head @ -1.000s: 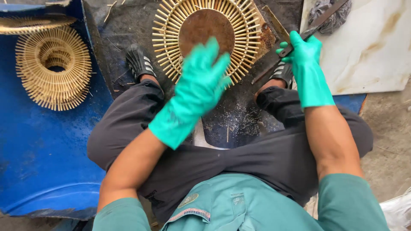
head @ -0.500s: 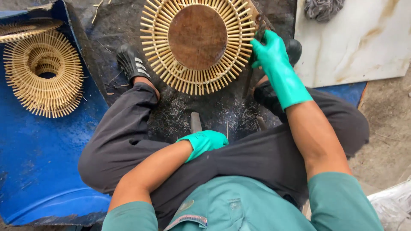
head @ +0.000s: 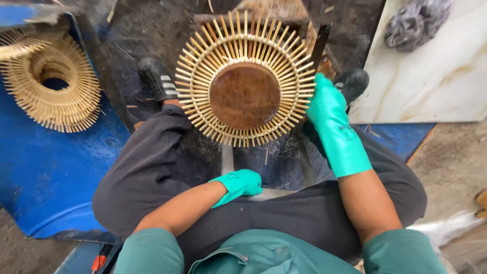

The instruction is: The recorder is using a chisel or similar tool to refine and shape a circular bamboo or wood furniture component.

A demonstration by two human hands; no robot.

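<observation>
A round sunburst frame (head: 203, 81) of pale bamboo sticks around a brown wooden disc (head: 245, 96) lies on the dark work surface between my feet. My right hand (head: 332, 119), in a green glove, presses against the frame's right rim. It is closed around the lower end of a dark flat blade (head: 320, 43) that sticks up past the sticks. My left hand (head: 239, 183), also gloved, is curled into a fist low between my thighs, at the near end of a pale grey strip (head: 227, 157). Whether it grips the strip is hidden.
Several finished bamboo rings (head: 53, 89) are stacked on a blue sheet (head: 45, 177) at the left. A white marbled slab (head: 436, 76) with a grey rag (head: 413, 23) lies at the upper right. My black shoes (head: 156, 78) flank the frame.
My left hand dropped from the frame's face to my lap and closed. My right hand slid down along the frame's right rim. The view has drawn closer to the frame.
</observation>
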